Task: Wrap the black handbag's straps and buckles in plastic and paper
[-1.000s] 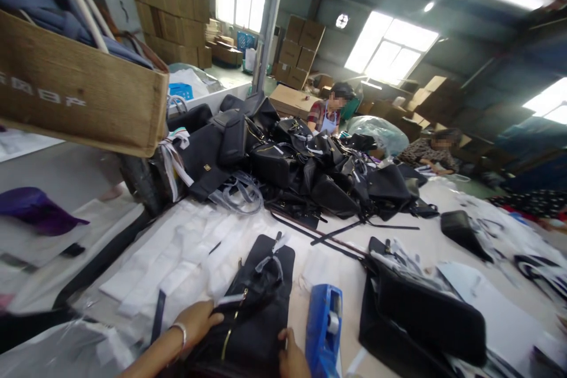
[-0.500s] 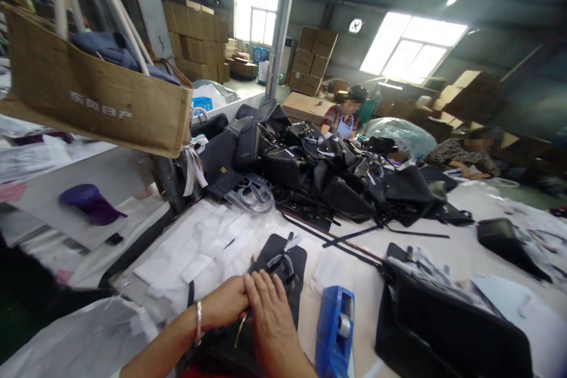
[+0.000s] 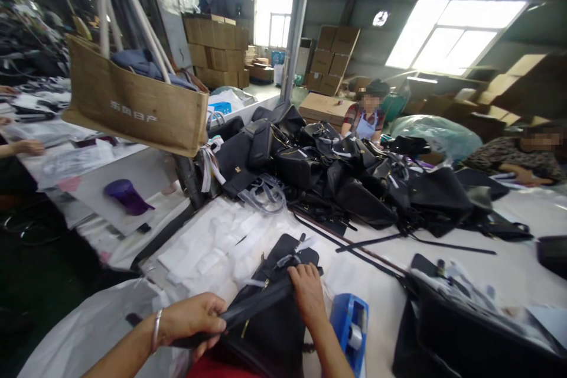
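A black bag (image 3: 277, 333) lies in front of me on the white table, with gold zips and clear plastic wrap about its top fittings. Across it runs a wide black strap (image 3: 259, 305), stretched between my two hands. Fingers and thumb of my left hand (image 3: 195, 318), the one below a bracelet, pinch the strap's near end. My right hand (image 3: 306, 290) curls over the far end near the top of the bag; its thumb is hidden. Just right of that forearm stands a blue tape dispenser (image 3: 351, 331).
Black bags (image 3: 354, 183) are heaped at the back of the table. White sheets (image 3: 199, 248) lie to the left, and another black bag (image 3: 478, 319) stands at right. A tan tote (image 3: 133, 103) hangs at upper left. Two people sit beyond the heap; a person's hand (image 3: 29, 147) shows at far left.
My hands were together on top of the bag; now they are apart, with the strap drawn between them. The view has swung somewhat to the left.
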`<state>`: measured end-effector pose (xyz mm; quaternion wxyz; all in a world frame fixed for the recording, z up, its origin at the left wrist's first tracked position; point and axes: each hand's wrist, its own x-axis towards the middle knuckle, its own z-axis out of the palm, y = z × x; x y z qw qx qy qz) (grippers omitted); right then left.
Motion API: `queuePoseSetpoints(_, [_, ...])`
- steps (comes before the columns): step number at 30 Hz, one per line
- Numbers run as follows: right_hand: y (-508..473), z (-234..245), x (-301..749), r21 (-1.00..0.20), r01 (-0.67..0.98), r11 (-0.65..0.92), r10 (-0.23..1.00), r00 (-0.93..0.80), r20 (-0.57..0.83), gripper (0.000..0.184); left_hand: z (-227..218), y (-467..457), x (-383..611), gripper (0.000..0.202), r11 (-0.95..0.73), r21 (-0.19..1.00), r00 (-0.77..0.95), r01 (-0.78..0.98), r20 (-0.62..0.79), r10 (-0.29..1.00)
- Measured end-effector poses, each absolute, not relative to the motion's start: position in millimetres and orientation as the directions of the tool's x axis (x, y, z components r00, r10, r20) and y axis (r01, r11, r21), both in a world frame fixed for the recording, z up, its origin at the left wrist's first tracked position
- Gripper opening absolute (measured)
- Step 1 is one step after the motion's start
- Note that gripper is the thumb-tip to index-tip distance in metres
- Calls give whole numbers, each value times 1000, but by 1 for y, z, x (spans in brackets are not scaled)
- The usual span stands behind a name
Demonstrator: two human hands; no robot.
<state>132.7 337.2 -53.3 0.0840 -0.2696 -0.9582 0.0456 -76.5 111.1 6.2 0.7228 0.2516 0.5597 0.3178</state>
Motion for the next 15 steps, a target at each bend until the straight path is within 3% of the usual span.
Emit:
queuePoseSetpoints(3, [350,-61,134,-94,554,827,562,-818,127,33,6,121,-67,19,664,746,60,-49,-662,747])
queuePoseSetpoints(5, [359,-63,138,-70,592,803,596,-794,121,32,8,130,-63,12,643,752,-90,144,-637,766])
queuePoseSetpoints(9, [377,-65,151,-23,688,725,686,-719,112,32,14,142,-60,5,632,634,-246,446,-592,768])
queuePoseSetpoints(12, [394,-73,165,-1,731,682,728,-679,98,36,12,142,-60,6,713,596,-199,370,-699,687])
queuePoseSetpoints(15, [409,-88,175,-3,752,659,751,-658,61,39,1,142,-63,10,734,652,-96,189,-732,675])
